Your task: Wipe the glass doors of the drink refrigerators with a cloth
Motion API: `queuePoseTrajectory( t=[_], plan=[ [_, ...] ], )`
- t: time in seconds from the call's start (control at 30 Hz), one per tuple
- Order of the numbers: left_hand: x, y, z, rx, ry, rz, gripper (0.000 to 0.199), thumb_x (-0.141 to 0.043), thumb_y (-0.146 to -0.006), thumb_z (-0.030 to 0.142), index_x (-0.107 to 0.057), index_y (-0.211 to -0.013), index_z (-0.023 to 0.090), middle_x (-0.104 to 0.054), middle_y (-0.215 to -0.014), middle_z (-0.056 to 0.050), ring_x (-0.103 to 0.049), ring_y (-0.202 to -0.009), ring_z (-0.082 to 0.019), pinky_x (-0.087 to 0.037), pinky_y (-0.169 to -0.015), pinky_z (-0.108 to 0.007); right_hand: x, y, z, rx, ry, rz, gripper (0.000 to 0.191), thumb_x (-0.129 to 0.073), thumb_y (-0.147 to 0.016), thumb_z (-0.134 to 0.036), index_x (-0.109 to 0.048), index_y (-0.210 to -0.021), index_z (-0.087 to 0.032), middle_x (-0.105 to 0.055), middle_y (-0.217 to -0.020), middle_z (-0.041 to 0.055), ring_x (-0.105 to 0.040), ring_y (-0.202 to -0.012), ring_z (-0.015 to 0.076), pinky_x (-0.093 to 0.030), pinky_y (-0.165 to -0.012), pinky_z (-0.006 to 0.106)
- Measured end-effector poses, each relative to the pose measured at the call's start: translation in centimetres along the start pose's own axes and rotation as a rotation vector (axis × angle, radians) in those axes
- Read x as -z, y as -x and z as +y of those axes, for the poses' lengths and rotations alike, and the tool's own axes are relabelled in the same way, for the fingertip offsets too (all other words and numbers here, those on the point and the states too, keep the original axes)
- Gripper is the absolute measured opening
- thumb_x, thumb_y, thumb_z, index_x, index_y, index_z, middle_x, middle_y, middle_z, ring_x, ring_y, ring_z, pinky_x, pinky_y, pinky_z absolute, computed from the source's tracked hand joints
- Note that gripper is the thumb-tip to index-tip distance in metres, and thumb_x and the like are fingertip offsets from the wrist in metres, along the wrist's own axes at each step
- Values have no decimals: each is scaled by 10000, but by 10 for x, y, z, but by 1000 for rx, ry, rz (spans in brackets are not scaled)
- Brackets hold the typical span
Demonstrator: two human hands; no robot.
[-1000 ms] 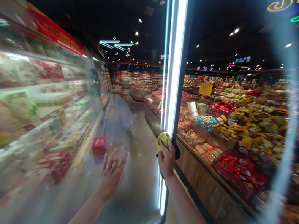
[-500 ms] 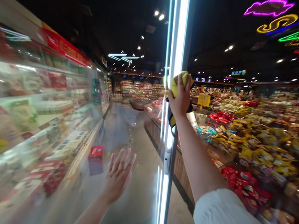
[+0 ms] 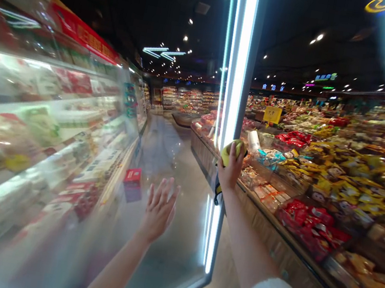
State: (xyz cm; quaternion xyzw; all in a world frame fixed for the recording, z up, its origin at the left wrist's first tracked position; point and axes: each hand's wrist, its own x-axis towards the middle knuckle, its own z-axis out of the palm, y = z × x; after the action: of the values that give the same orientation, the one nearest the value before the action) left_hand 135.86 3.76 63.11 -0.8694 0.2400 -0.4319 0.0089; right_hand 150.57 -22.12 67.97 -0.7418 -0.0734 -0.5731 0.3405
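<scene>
My right hand (image 3: pixel 231 171) is wrapped around a yellow cloth (image 3: pixel 231 153) at the edge of a glass door (image 3: pixel 175 240) with bright light strips. Below the hand, a black-and-yellow piece with a loop (image 3: pixel 217 193) shows against the door edge; whether it is a part of the cloth or a separate item I cannot tell. My left hand (image 3: pixel 160 210) is open, fingers spread, palm toward the glass. It appears to rest on the pane, though the contact itself is hard to make out.
Lit cooler shelves (image 3: pixel 40 137) with packaged goods fill the left side, smeared in the view. A red box (image 3: pixel 133 178) shows on the floor or through the glass. To the right runs a wood-sided display counter (image 3: pixel 271 247) heaped with snack packets, with a yellow sign (image 3: pixel 272 114) above.
My right hand has slid down the door edge with the yellow cloth. My left hand has stayed spread at the glass. The view has shifted slightly.
</scene>
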Motion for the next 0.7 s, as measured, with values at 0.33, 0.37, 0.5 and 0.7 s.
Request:
queuePoseTrajectory(
  t=[0.33,0.37,0.5,0.7],
  plan=[
    [4,34,2,80,-35,19,806,-544,-944,194,-134,-1635,258,-209,-1698,-106,-119,-1583,-288,-85,-1289,-545,15,111,2,-36,33,-19,518,-457,-969,-197,-503,-1484,-235,-209,-1689,125,-322,-1508,335,-403,-1156,589],
    [5,36,2,89,-41,23,800,-542,-946,196,-139,-1635,257,-203,-1699,-103,-126,-1582,-292,-88,-1289,-545,17,107,-6,-31,17,-5,504,-465,-966,-191,-531,-1463,-244,-189,-1695,112,-307,-1519,333,-393,-1168,574],
    [12,40,3,110,-59,4,814,-551,-941,197,-132,-1635,270,-181,-1705,-89,-153,-1577,-305,-117,-1285,-561,10,72,-47,33,-122,-6,466,-524,-969,-243,-584,-1431,-273,-180,-1697,79,-292,-1534,320,-375,-1200,506],
    [22,47,4,206,-96,-17,837,-570,-937,217,-115,-1636,290,-141,-1714,-90,-155,-1576,-320,-138,-1278,-580,-22,104,-53,5,-41,-222,493,-437,-1037,-327,-469,-1525,-264,-212,-1696,122,-279,-1539,300,-323,-1204,535]
  ],
)
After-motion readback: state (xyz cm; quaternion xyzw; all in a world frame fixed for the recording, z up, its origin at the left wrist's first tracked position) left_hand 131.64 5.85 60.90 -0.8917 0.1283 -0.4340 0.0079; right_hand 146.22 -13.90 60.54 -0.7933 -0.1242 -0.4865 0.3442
